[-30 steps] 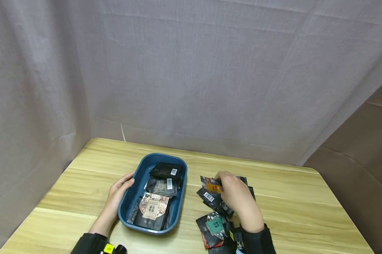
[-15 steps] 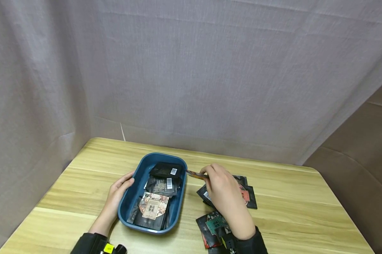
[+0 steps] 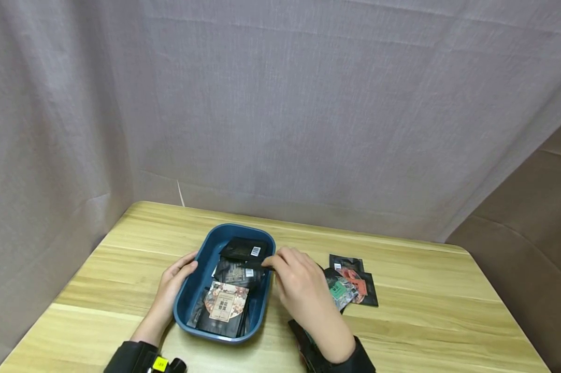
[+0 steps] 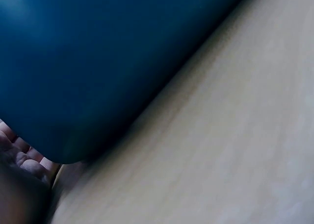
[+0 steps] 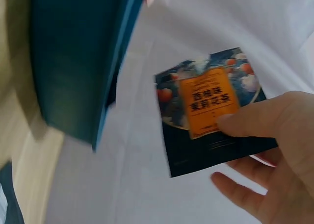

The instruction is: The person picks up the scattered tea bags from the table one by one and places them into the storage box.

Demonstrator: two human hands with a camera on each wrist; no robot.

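My right hand (image 3: 303,290) is over the right rim of a blue plastic box (image 3: 180,308). It pinches a tea sachet (image 5: 211,104), black with an orange label and fruit pattern, between thumb and fingers; in the head view the sachet is nearly edge-on above the box. My left hand (image 3: 168,287) rests along the left side of the box, fingers fairly straight against the wall. Black sachets lie in the box, the front one a floral-topped sachet (image 3: 224,305) with a beige label; others show white barcodes.
On the table (image 3: 425,311) right of the box lie a green-labelled sachet (image 3: 342,291) and a red-labelled sachet (image 3: 363,288), overlapping. More dark sachets (image 3: 301,336) are partly hidden under my right forearm. A grey cloth (image 3: 285,129) hangs behind the table.
My right hand has picked the orange-labelled sachet off the pile and carried it left to the box rim. My left hand and the box have stayed put.
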